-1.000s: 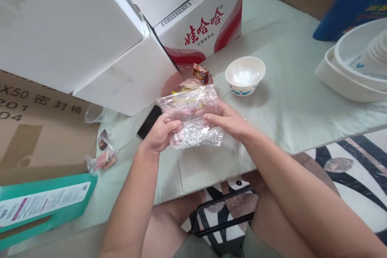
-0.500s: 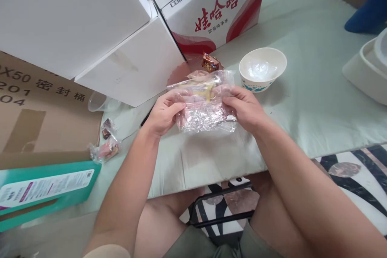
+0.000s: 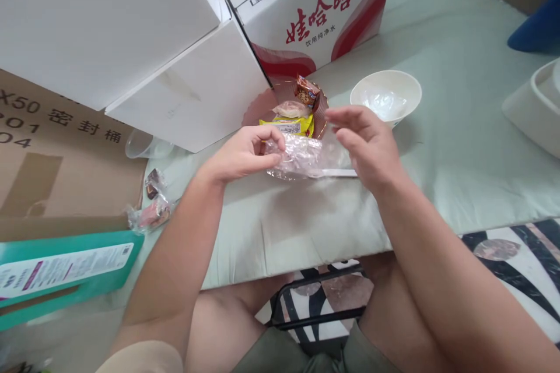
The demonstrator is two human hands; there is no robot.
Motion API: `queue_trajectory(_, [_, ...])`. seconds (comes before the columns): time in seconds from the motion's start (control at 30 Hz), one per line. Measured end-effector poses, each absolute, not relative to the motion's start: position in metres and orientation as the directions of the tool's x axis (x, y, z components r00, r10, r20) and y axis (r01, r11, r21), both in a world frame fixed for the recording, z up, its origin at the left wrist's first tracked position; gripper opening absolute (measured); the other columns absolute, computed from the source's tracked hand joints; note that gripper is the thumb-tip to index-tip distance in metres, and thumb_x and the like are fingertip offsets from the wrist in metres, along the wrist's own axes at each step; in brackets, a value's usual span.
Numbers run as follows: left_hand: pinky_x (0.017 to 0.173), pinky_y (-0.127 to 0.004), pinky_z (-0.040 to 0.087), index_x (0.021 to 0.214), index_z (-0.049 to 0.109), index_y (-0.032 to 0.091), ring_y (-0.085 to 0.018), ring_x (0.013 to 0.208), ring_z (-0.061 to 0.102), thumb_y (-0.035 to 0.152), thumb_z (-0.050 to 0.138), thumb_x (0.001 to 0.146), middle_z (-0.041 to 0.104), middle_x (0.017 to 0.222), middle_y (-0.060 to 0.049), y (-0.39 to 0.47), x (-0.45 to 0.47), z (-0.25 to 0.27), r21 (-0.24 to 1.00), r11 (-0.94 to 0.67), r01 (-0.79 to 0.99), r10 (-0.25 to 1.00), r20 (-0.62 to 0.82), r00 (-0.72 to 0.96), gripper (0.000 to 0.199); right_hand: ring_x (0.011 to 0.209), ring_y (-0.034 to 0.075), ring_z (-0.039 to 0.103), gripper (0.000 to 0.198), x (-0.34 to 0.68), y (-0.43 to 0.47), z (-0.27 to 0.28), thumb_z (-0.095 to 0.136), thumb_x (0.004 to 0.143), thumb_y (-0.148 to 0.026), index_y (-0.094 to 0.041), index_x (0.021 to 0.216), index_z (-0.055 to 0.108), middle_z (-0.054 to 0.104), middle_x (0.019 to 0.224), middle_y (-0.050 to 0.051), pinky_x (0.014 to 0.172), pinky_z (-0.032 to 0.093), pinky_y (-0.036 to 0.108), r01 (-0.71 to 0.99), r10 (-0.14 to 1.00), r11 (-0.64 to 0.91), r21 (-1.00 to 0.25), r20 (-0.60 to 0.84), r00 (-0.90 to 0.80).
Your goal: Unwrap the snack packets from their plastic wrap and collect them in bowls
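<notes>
A crumpled clear plastic bag (image 3: 301,157) is in front of me, its left end between the thumb and fingers of my left hand (image 3: 247,154). My right hand (image 3: 367,145) is off the bag, with thumb and fingers apart and nothing seen in them. Just beyond the bag, a pink translucent dish (image 3: 258,109) with a scalloped rim holds a yellow packet (image 3: 284,124), a pale pink wrapped piece (image 3: 291,109) and a brown wrapped snack (image 3: 306,92). A white paper bowl (image 3: 409,78) with clear plastic (image 3: 380,104) inside stands behind my right hand.
White cartons (image 3: 188,87) and a red-and-white water carton (image 3: 324,29) stand at the back. Two wrapped snacks (image 3: 153,210) lie on the left near a clear plastic cup (image 3: 140,145). A green box (image 3: 109,280) sits at lower left, a white container (image 3: 525,108) at far right.
My right hand has let go of the bag and opened, moving slightly right. The bag has dropped lower on that side, uncovering the dish and the yellow packet.
</notes>
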State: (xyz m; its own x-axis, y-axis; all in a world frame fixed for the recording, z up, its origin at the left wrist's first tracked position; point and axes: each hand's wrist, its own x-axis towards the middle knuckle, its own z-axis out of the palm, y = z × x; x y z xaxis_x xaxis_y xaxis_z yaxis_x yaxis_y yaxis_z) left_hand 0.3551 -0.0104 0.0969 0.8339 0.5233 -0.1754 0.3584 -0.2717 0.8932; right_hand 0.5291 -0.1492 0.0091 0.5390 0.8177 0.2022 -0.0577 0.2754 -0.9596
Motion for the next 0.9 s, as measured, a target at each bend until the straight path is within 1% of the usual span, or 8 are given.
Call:
queue_trajectory(0.1, [0.060,-0.024,0.044,0.075,0.071,0.017,-0.013,0.066,0.057,0.006,0.073,0.062,0.066,0.074,-0.001,-0.011,0.369,0.112,0.862,-0.308,0.402,0.418,-0.257,0.871,0.017,0.097,0.023,0.066,0.034,0.528,-0.152,0.016,0.080,0.071,-0.040,-0.024,0.099,0.068,0.070,0.096,0.004,0.080,0.054,0.035,-0.163,0.969,0.130,-0.978,0.090,0.231])
queue_trajectory(0.2, [0.069,-0.026,0.049,0.087,0.072,0.018,-0.018,0.081,0.064,0.004,0.070,0.064,0.067,0.085,-0.003,-0.018,0.386,0.118,0.852,-0.380,0.361,0.527,-0.121,0.841,0.027,0.069,0.017,0.057,0.021,0.530,-0.154,0.020,0.072,0.075,-0.038,-0.019,0.074,0.064,0.060,0.070,0.000,0.061,0.043,0.028,-0.080,0.992,-0.039,-0.996,-0.048,0.118])
queue_trajectory(0.3, [0.088,-0.031,0.052,0.094,0.071,0.019,-0.025,0.109,0.064,0.011,0.070,0.070,0.068,0.104,-0.006,-0.032,0.403,0.116,0.751,-0.577,0.321,0.564,0.082,0.822,0.026,0.061,0.013,0.048,0.021,0.533,-0.157,0.022,0.067,0.075,-0.036,-0.018,0.067,0.059,0.053,0.062,-0.002,0.057,0.034,0.026,-0.040,0.956,-0.047,-0.998,-0.056,0.288])
queue_trajectory(0.37, [0.096,-0.036,0.050,0.101,0.070,0.019,-0.027,0.118,0.060,0.022,0.072,0.074,0.068,0.114,-0.006,-0.042,0.412,0.112,0.657,-0.683,0.319,0.473,0.066,0.878,0.027,0.063,0.013,0.048,0.019,0.535,-0.158,0.022,0.066,0.074,-0.035,-0.018,0.068,0.060,0.054,0.064,-0.003,0.058,0.036,0.026,-0.053,0.921,0.019,-0.998,-0.003,0.390])
queue_trajectory(0.5, [0.087,-0.034,0.051,0.113,0.067,0.020,-0.024,0.103,0.065,0.034,0.070,0.079,0.071,0.107,-0.004,-0.045,0.426,0.101,0.623,-0.731,0.277,0.294,-0.077,0.953,0.037,0.078,0.017,0.059,0.017,0.540,-0.158,0.017,0.061,0.075,-0.034,-0.021,0.085,0.066,0.064,0.081,-0.001,0.072,0.048,0.031,-0.173,0.856,0.219,-0.960,0.104,0.507])
queue_trajectory(0.63, [0.073,-0.032,0.048,0.097,0.069,0.020,-0.020,0.084,0.063,0.029,0.064,0.082,0.068,0.086,-0.002,-0.030,0.448,0.097,0.601,-0.731,0.324,0.431,0.038,0.902,0.017,0.088,0.017,0.064,0.020,0.549,-0.157,0.009,0.055,0.078,-0.031,-0.024,0.095,0.063,0.068,0.097,0.001,0.076,0.051,0.031,-0.260,0.719,0.248,-0.933,-0.003,0.695])
queue_trajectory(0.77, [0.082,-0.036,0.046,0.088,0.068,0.025,-0.022,0.093,0.061,0.016,0.067,0.077,0.067,0.090,-0.003,-0.023,0.493,0.102,0.430,-0.840,0.330,0.471,0.276,0.838,0.014,0.070,0.012,0.060,0.012,0.555,-0.159,0.008,0.052,0.080,-0.025,-0.024,0.090,0.058,0.064,0.083,-0.001,0.067,0.048,0.027,-0.270,0.468,0.249,-0.930,-0.128,0.874])
queue_trajectory(0.9, [0.082,-0.038,0.042,0.090,0.065,0.025,-0.025,0.092,0.062,0.005,0.065,0.070,0.065,0.082,-0.002,-0.032,0.542,0.097,0.233,-0.918,0.320,0.349,0.097,0.932,0.028,0.057,0.010,0.050,0.006,0.553,-0.162,0.011,0.049,0.080,-0.024,-0.024,0.084,0.053,0.051,0.069,-0.005,0.060,0.043,0.026,-0.185,0.448,0.341,-0.922,-0.014,0.894])
